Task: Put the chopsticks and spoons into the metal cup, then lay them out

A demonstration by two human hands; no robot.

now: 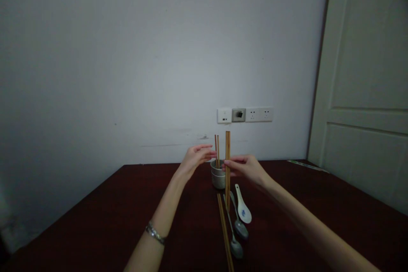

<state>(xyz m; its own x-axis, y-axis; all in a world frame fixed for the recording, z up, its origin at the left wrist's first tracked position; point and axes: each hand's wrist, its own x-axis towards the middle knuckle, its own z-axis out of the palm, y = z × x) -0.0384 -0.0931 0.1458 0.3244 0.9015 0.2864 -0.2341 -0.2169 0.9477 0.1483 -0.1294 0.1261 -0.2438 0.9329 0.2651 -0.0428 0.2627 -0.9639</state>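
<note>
My right hand (244, 166) pinches a pair of wooden chopsticks (228, 146) and holds them upright, just right of a grey cup (218, 181). Thinner chopsticks (218, 144) stand inside that cup. My left hand (200, 155), fingers stretched out and apart, is at the cup's left side with its fingertips close to the standing chopsticks; whether they touch cannot be made out. In front of the cup lie more wooden chopsticks (224, 229), two metal spoons (236, 248) (241, 229) and a white spoon (244, 211) with a blue mark.
Everything rests on a dark red table (143, 204) pushed against a pale wall (127, 72). Sockets and switches (245, 114) are set in the wall above the cup. A light panelled door (366, 93) stands at the right, and a thin flat strip (307, 165) lies at the back right.
</note>
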